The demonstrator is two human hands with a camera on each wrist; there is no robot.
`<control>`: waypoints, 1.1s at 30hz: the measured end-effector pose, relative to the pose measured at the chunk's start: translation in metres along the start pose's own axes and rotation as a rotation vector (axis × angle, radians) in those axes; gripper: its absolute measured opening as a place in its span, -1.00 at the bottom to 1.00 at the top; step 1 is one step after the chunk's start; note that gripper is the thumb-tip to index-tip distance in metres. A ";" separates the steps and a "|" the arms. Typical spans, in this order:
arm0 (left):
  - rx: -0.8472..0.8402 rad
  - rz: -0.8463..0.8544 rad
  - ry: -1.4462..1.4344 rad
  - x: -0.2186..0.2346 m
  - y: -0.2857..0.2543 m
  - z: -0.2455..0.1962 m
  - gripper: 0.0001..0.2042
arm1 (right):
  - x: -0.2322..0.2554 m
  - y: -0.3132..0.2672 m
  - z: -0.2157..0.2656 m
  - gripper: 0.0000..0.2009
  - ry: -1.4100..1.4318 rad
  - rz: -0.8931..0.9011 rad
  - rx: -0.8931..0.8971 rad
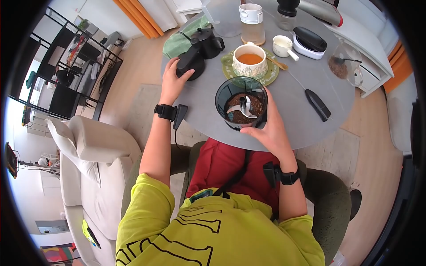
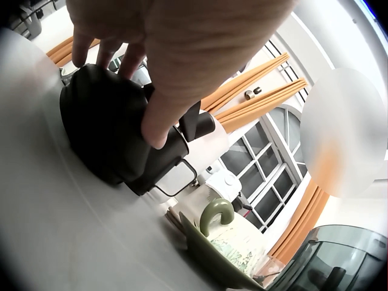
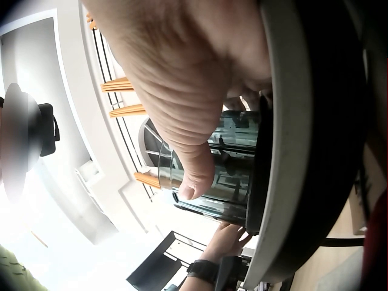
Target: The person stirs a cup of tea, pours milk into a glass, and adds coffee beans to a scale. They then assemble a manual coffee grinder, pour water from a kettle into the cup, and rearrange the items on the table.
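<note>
With fingers and thumb spread round its sides, my left hand [image 1: 171, 83] grips a black dome-shaped lid [image 1: 191, 65] standing on the table. The left wrist view shows the thumb on the near side of this black lid [image 2: 100, 121], fingers over the far side. My right hand [image 1: 276, 126] holds a smoky see-through grinder bowl [image 1: 222, 106] near the table's front edge, thumb across its near side. Inside the bowl are a metal blade [image 1: 242, 111] and brown coarse grounds [image 1: 254, 104]. In the right wrist view the thumb presses the bowl's clear wall [image 3: 233, 182].
Beside the black lid stands a black moka pot [image 1: 206, 42], a green cloth [image 1: 177, 44] behind it. A cup of amber drink [image 1: 248, 66] sits on a green saucer [image 1: 271, 79]. To the right lie a black-handled whisk [image 1: 317, 104] and a glass jug [image 1: 339, 66].
</note>
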State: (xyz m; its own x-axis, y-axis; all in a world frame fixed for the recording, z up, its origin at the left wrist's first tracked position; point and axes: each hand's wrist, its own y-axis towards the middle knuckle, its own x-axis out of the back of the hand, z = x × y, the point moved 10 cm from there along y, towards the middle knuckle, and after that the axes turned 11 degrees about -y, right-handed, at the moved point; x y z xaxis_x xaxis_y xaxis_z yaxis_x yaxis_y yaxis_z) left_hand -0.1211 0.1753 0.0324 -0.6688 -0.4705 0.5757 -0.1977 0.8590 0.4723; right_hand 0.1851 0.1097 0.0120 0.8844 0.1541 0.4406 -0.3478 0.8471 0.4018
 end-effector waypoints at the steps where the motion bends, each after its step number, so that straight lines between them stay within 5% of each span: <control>1: -0.005 -0.013 0.042 0.002 0.000 -0.001 -0.42 | 0.000 0.000 0.000 0.04 -0.019 -0.007 0.009; 14: 0.002 -0.085 0.051 0.005 0.003 0.000 -0.40 | 0.000 -0.001 0.002 0.05 0.013 -0.010 -0.004; 16: -0.165 -0.221 0.044 0.021 -0.007 -0.027 -0.42 | 0.000 -0.001 0.001 0.05 -0.021 0.007 -0.017; 20: -0.132 -0.327 -0.044 0.054 -0.028 -0.094 -0.57 | -0.002 -0.002 -0.004 0.05 -0.009 0.001 -0.022; 23: -0.200 -0.112 -0.093 0.043 -0.039 -0.146 -0.74 | -0.003 -0.001 -0.004 0.05 -0.009 -0.005 -0.010; 25: -0.388 0.154 -0.077 0.013 -0.052 -0.187 -0.83 | -0.004 -0.001 -0.006 0.06 0.037 -0.013 -0.011; 33: -0.509 0.380 0.200 -0.045 -0.070 -0.211 -0.75 | -0.004 -0.001 -0.007 0.07 0.006 0.001 -0.055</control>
State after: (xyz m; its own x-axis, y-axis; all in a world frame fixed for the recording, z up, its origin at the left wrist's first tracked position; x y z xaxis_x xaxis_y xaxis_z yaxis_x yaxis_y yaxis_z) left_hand 0.0738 0.0941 0.1141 -0.4701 -0.2244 0.8536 0.4210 0.7930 0.4403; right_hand 0.1845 0.1113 0.0045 0.8859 0.1575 0.4363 -0.3310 0.8737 0.3566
